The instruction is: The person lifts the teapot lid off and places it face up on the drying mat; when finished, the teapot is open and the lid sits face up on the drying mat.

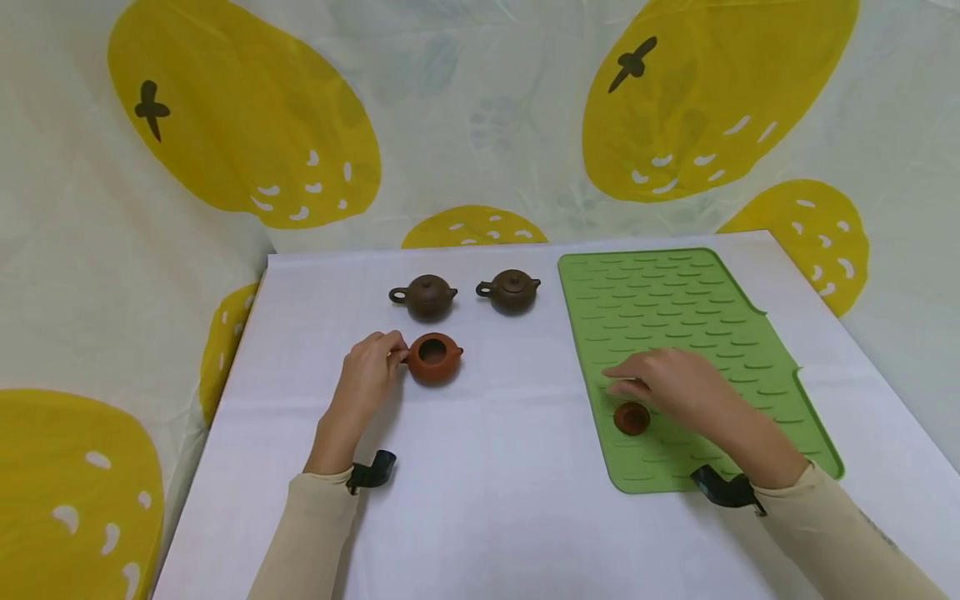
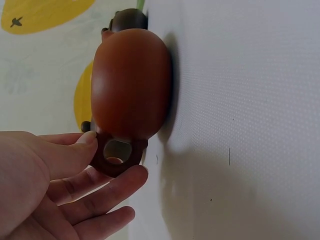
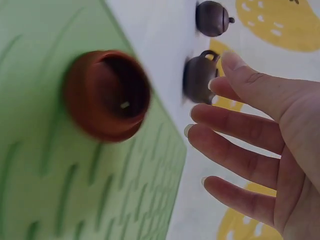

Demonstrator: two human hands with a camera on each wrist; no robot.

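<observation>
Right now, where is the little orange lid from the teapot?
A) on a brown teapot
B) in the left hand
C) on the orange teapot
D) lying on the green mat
D: the orange lid lies upside down on the green mat just below the open right hand, while the orange teapot stands open-topped on the white table, its handle pinched by the left hand.

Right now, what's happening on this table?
A person sits at a white table. Their left hand pinches the handle of a reddish-brown teapot, which stands open with no lid on. Its lid lies upside down on the green mat. The right hand hovers just above the lid with fingers relaxed, holding nothing. Two darker brown teapots, lids on, stand side by side behind.
</observation>
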